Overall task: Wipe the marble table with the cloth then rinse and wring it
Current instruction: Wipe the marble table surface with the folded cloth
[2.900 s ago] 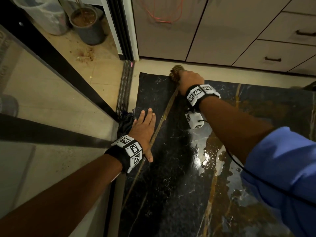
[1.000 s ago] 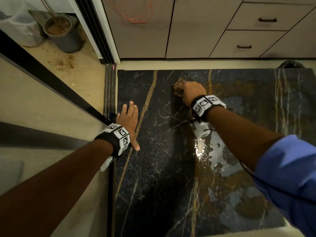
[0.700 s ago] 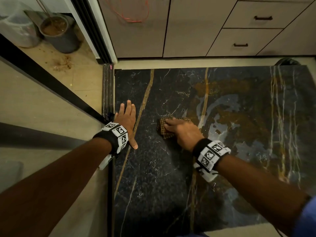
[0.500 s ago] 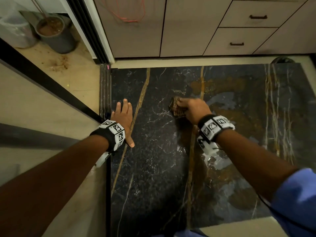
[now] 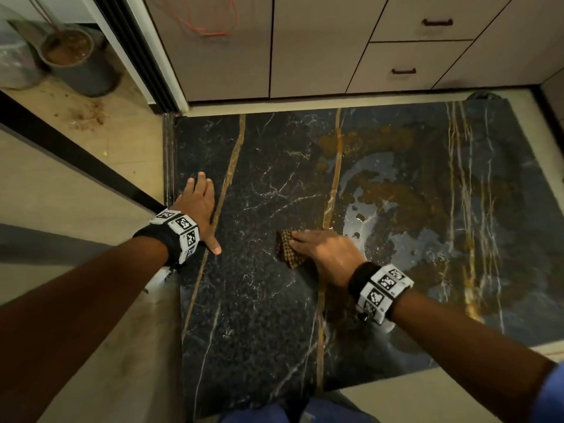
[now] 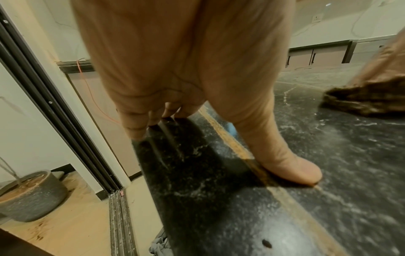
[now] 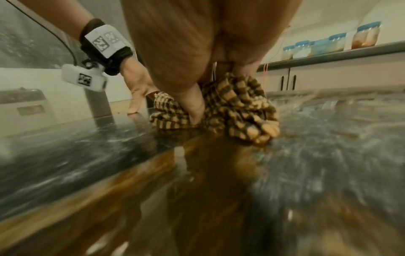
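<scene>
The black marble table (image 5: 259, 315) with gold veins fills the head view. My right hand (image 5: 323, 251) grips a bunched brown-and-tan checked cloth (image 5: 288, 248) and presses it on the marble near the table's middle. In the right wrist view the thumb digs into the cloth (image 7: 241, 107), which bulges on both sides of it. My left hand (image 5: 198, 206) lies flat, fingers straight, on the table's left edge. The left wrist view shows its thumb (image 6: 291, 169) on a gold vein and the cloth (image 6: 361, 100) to the right.
Wet brown smears (image 5: 396, 193) cover the table's right half. A grey bucket (image 5: 73, 59) of brown water stands on the floor at far left, past a sliding-door track (image 5: 169, 154). Cabinets with drawers (image 5: 403, 71) lie beyond the table. Jars (image 7: 328, 43) stand on a shelf.
My right hand has swept the cloth back and forth across the marble and now holds it nearer to me than half a second ago. The left hand has stayed planted.
</scene>
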Demonstrator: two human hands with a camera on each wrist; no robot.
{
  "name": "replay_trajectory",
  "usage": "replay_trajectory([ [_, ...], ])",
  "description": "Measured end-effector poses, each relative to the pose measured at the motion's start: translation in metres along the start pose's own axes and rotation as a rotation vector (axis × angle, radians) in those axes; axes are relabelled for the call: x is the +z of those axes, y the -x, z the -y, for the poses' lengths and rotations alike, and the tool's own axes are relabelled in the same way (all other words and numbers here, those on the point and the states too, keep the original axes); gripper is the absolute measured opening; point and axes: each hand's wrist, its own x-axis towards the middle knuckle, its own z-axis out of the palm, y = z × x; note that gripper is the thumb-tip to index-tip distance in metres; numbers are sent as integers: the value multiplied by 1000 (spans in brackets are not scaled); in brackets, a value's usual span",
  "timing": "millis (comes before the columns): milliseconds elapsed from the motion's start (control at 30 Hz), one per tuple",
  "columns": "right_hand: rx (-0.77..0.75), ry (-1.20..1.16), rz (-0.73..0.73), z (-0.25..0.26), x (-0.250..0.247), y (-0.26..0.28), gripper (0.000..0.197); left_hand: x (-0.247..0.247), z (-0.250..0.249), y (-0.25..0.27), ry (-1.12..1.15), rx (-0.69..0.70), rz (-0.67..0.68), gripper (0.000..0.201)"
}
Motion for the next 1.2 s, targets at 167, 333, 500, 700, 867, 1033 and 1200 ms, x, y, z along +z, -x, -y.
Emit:
replay_trajectory([
  [167, 236, -5, -99, -32, -32, -61, 49, -3, -9, 13, -11, -36, -14, 153],
  [333, 161, 44, -34, -13, -34, -58, 48, -2, -16, 23, 21, -69, -20, 143],
  [500, -22, -101, 170, 2, -25, -12, 44, 1, -25, 39, 51, -66, -85, 94],
  [700, 274, -903, 447, -26, -49, -22, 42, 10, -37, 56, -10, -79, -160, 58],
  [867, 238, -662, 435, -40, -70, -56, 41, 31, -55, 62, 109, -44, -225, 55],
  [1033, 312, -202, -62, -56, -74, -57, 30, 38, -83, 69, 215, -25, -213, 71],
  [1200, 236, -43, 58, -28, -51, -28, 76, 46, -97, 80, 247, -56, -167, 83],
])
